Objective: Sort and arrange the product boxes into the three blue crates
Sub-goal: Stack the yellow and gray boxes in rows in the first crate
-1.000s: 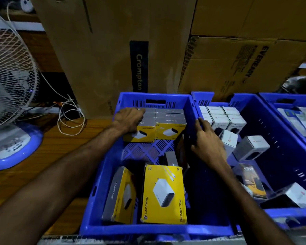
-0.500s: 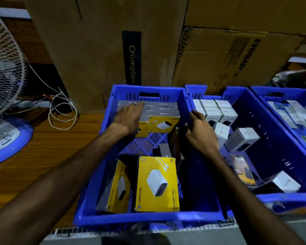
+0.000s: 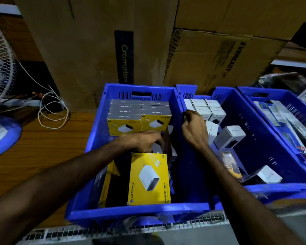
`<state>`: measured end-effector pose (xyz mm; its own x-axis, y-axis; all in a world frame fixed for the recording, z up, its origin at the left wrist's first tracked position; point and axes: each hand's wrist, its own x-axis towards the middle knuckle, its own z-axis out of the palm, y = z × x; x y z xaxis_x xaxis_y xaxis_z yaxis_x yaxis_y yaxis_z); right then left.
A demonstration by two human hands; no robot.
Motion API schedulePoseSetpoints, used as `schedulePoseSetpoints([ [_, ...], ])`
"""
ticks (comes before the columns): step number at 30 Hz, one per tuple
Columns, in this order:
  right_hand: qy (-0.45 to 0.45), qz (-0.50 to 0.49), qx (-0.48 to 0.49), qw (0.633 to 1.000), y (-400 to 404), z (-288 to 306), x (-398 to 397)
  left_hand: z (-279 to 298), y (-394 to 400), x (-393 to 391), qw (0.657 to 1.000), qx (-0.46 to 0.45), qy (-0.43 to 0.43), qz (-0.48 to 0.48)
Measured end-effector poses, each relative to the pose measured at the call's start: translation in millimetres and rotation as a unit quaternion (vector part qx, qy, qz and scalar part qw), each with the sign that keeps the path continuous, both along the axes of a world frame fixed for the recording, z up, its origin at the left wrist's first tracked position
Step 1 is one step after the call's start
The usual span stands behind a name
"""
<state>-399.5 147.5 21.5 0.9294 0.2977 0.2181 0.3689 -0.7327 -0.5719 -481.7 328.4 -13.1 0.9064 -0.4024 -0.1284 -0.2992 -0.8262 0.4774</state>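
Observation:
Three blue crates stand side by side. The left crate holds a neat stack of yellow and grey boxes at its far end. A yellow charger box lies flat at the near end, and another yellow box leans on edge beside it. My left hand reaches down in the crate's middle, fingers curled over a grey box; its grip is hidden. My right hand clasps the rim between the left and middle crates. The middle crate holds rowed white boxes and loose ones.
The right crate holds flat packs. In the middle crate lie a tilted grey-white box and a 65W box. Big cardboard cartons rise behind. A fan and coiled cable sit on the wooden top at left.
My left hand has left the stacked yellow boxes at the far end and come back down to the crate's middle. The right hand stays on the rim. The camera has tipped slightly.

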Motion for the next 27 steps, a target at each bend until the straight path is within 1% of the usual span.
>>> schedulePoseSetpoints([
  [4, -0.009, 0.0, -0.008, 1.0, 0.5, -1.7, 1.4, 11.1, 16.8, -3.0, 0.998, 0.013, -0.002, 0.068],
  [9, -0.009, 0.002, -0.003, 1.0, 1.5, -2.2, 4.0, 25.5, 47.6, -10.8, 0.981, -0.015, -0.1, 0.166],
  [13, 0.001, 0.017, 0.013, 1.0, 1.7, -1.2, 2.2, 27.6, 63.8, -18.1, 0.959, -0.078, -0.142, 0.234],
  [17, 0.02, 0.035, 0.001, 0.999, 1.6, 2.7, -2.4, 25.4, 65.9, -20.1, 0.93, -0.136, -0.173, 0.293],
  [19, 0.026, 0.037, 0.01, 0.999, 0.5, 3.6, -2.6, 24.0, 66.0, -19.8, 0.918, -0.164, -0.175, 0.317],
  [22, 0.034, 0.033, 0.021, 0.999, 0.4, 2.6, -1.9, 24.9, 66.5, -20.5, 0.901, -0.183, -0.188, 0.346],
  [24, 0.033, 0.045, 0.006, 0.998, 1.5, 2.2, -3.4, 28.5, 65.6, -22.4, 0.893, -0.193, -0.197, 0.356],
  [27, 0.016, 0.087, -0.024, 0.996, 0.9, 2.0, -5.0, 32.8, 62.8, -23.4, 0.891, -0.195, -0.19, 0.363],
])
